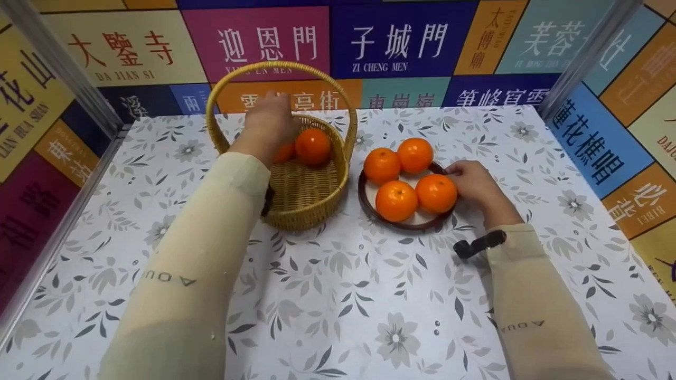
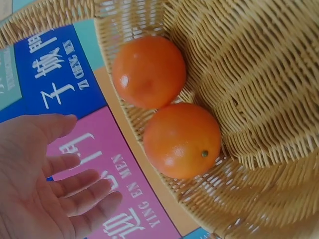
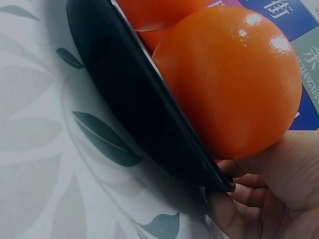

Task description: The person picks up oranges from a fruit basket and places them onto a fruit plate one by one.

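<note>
My left hand [image 1: 270, 124] is over the far left part of the wicker basket [image 1: 303, 219], holding nothing. In the left wrist view, its fingers [image 2: 82, 191] are spread and slightly bent beside two oranges [image 2: 182, 141] that lie together against the basket wall. My right hand [image 1: 475, 184] pinches the right rim of a dark-edged plate [image 1: 409, 227] between thumb and fingers, as the right wrist view shows. Several oranges [image 1: 397, 200] sit on its white surface; the nearest orange [image 3: 229, 82] lies right beside the right hand.
A tall arched handle [image 1: 285, 64] rises over the basket. Basket and plate stand side by side on a white floral tablecloth [image 1: 338, 295]. Printed panels [image 1: 259, 42] with large characters wall in the back and both sides.
</note>
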Available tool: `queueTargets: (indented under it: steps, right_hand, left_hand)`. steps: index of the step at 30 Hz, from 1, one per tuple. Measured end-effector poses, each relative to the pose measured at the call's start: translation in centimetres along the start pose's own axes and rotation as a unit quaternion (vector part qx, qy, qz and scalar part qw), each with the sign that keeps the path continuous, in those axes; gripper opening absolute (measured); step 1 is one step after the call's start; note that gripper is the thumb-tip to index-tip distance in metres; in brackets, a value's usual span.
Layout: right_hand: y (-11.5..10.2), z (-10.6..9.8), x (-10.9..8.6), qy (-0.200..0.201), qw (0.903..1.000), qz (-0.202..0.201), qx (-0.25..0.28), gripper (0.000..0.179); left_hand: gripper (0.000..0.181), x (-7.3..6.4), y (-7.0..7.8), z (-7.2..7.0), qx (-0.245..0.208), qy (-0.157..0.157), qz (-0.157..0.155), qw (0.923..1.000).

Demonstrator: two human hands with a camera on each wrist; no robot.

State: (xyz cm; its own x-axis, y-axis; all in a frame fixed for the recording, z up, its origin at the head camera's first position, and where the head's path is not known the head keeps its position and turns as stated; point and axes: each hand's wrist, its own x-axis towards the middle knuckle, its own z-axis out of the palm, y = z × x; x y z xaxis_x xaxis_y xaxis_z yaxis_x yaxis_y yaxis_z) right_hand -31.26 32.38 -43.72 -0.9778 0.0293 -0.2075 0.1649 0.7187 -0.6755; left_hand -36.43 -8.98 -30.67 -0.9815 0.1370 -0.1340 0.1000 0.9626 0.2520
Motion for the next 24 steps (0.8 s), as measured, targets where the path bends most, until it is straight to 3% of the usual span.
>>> queueTargets:
  steps: [11,19,24]
  right_hand:
    - [-0.1,0.0,0.0,-0.005,0.9998,0.017,0.009,0.038]
    - [0.1,-0.1,0.0,-0.004,0.9997,0.019,0.015,0.037]
    - [0.0,0.0,-0.1,-0.001,0.9998,0.014,0.012,0.039]
  left_hand:
    - [0.078,1.3,-1.6,0.7,-0.016,-0.044,-0.024,0.9986]
    - [0.056,1.4,-2.0,1.4,-0.031,-0.081,-0.028,0.9959]
    - [0.055,1.5,-2.5,1.6,-0.028,-0.112,-0.037,0.9925]
